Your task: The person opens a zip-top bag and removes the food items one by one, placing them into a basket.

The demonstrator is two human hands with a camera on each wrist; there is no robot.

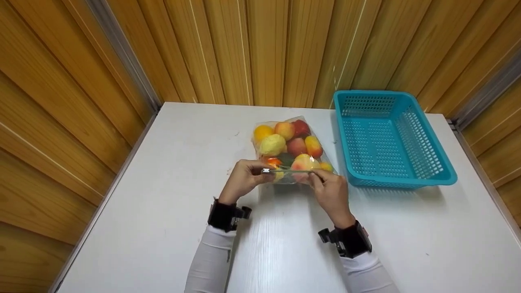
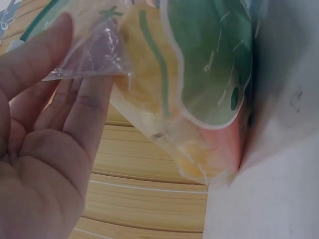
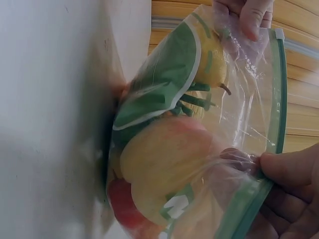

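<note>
A clear zip bag [image 1: 291,150] full of yellow, orange and red fruit lies in the middle of the white table [image 1: 163,211]. My left hand [image 1: 244,179] pinches the bag's near left corner by the white slider [image 1: 265,171]. My right hand [image 1: 330,190] pinches the green zip strip [image 1: 295,171] at the near right. In the left wrist view, thumb and fingers [image 2: 60,55] hold the clear plastic corner [image 2: 94,55]. In the right wrist view, the thumb [image 3: 289,167] presses on the zip strip [image 3: 254,199], with a yellow-red fruit [image 3: 164,154] inside the bag.
An empty blue plastic basket [image 1: 441,162] stands on the table to the right of the bag. Wooden panel walls close in the table at the back and on both sides. Bare tabletop lies to the left and in front of my hands.
</note>
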